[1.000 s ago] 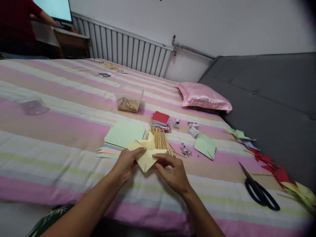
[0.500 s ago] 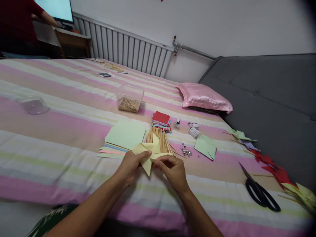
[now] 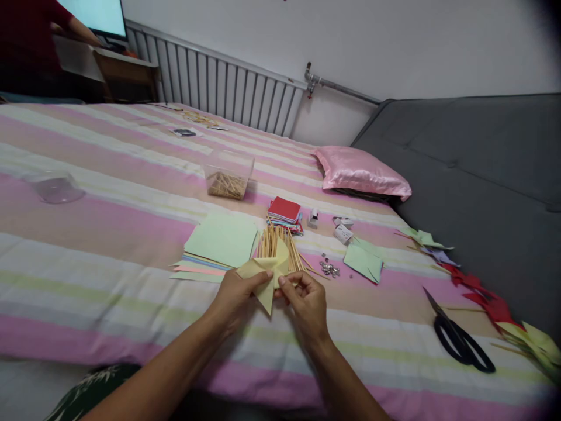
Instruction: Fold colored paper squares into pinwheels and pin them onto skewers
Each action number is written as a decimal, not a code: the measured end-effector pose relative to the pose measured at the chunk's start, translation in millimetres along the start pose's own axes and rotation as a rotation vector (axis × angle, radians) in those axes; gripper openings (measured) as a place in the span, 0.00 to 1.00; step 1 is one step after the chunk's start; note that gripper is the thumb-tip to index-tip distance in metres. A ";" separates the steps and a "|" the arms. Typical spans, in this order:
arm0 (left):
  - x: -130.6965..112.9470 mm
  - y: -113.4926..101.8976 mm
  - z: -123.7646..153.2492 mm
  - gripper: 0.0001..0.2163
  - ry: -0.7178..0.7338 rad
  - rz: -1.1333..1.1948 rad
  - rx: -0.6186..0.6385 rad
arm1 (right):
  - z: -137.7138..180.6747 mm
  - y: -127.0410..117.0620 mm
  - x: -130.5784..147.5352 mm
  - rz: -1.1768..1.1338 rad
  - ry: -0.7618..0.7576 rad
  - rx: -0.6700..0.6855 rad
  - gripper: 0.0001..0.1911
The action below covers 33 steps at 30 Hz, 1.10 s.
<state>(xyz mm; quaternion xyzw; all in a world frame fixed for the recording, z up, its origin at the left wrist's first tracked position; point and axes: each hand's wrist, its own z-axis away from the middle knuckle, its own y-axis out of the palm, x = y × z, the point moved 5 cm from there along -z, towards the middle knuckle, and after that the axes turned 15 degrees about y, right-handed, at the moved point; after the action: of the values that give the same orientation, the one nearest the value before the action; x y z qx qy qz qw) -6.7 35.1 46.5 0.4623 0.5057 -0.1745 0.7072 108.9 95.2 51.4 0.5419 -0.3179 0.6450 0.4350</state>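
Between my two hands is a yellow paper pinwheel point(image 3: 266, 292), its blades partly folded toward the middle. My left hand point(image 3: 236, 294) is closed on its left side, thumb pressed near the centre. At the right, my right hand point(image 3: 305, 295) pinches a blade close to the centre with thumb and fingers. Just beyond the pinwheel lie many thin wooden sticks point(image 3: 289, 248). A stack of pale green and other coloured paper sheets point(image 3: 221, 238) rests beyond my left hand. Small silvery metal pieces point(image 3: 329, 269) lie in a little pile beyond my right hand.
Black-handled scissors point(image 3: 460, 339) lie at the right, near finished red pinwheels point(image 3: 491, 301). A clear box of sticks point(image 3: 228, 184), red paper squares point(image 3: 284, 209), cut green squares point(image 3: 363, 261) and a pink pillow point(image 3: 362, 172) sit farther back. A person point(image 3: 30, 47) is at the far left.
My right hand has drawn the right blade inward to the pinwheel's centre, and the upper blade now curves over. My left hand keeps its hold.
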 end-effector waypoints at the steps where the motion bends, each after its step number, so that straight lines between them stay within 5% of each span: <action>1: 0.6 0.1 0.0 0.14 0.001 0.002 0.004 | -0.2 -0.5 -0.5 -0.003 0.000 -0.007 0.12; 20: 3.2 -2.9 -0.6 0.14 0.037 -0.081 -0.059 | -1.0 -0.3 -3.4 -0.043 -0.004 0.002 0.14; 27: 2.2 1.2 -0.7 0.16 0.053 0.050 -0.077 | -3.0 4.3 -9.9 -0.294 -0.002 0.024 0.33; 33: 2.8 7.9 4.0 0.15 0.046 0.041 -0.056 | -2.0 12.3 -15.5 -0.298 0.126 0.086 0.17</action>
<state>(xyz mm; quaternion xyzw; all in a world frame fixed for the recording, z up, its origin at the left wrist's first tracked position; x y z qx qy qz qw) 2.3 36.5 48.1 0.4565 0.5168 -0.1352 0.7115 97.5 88.4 36.6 0.5597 -0.1784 0.6190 0.5213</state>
